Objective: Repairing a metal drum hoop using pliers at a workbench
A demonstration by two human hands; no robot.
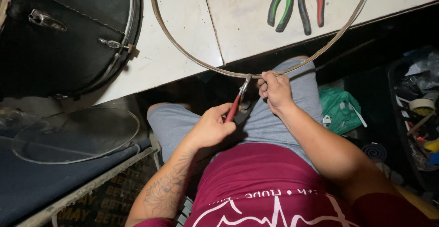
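A large thin metal hoop (183,53) lies on the white tiled table (183,21), its near arc hanging over the table's front edge. My right hand (273,89) pinches that near arc between thumb and fingers. My left hand (211,127) grips red-handled pliers (238,101), whose jaws bite the hoop just left of my right hand. Both hands work above my lap in grey shorts.
Several pliers with green, red and black handles (297,2) lie inside the hoop on the table. A black drum shell (68,30) rests at the left. A clear round drumhead (75,135) lies lower left. A green bag (340,110) and a bin of clutter (420,112) sit at the right.
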